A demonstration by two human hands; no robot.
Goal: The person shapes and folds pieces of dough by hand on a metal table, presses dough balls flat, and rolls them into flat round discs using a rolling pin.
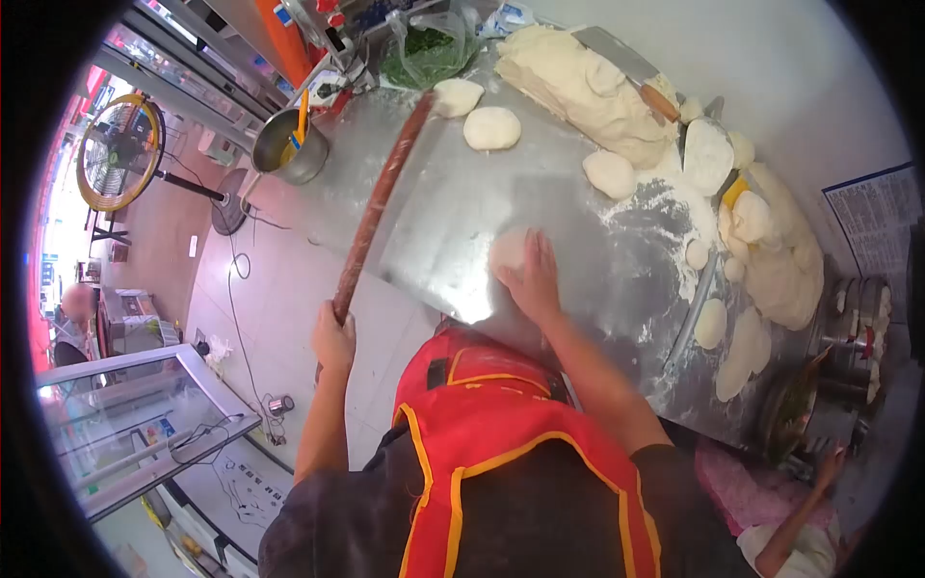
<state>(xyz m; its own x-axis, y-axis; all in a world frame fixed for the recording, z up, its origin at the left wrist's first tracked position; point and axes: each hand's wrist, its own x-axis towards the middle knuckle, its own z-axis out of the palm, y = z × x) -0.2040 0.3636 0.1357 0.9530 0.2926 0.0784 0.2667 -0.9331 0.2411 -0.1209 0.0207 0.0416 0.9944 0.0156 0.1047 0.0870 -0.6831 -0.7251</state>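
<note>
Left hand (334, 339) — closed around a rolling pin (380, 212); right hand (535, 281) — open, fingers laid over dough (506, 252). Far along the table (434, 212): a dough mass (583, 99); bagged greens (419, 58).

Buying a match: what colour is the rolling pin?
The rolling pin is reddish brown; see head view.

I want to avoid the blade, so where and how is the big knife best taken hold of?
Probably by its brown handle, right hand coming from the near right: the handle points that way, the wide blade away.
</note>
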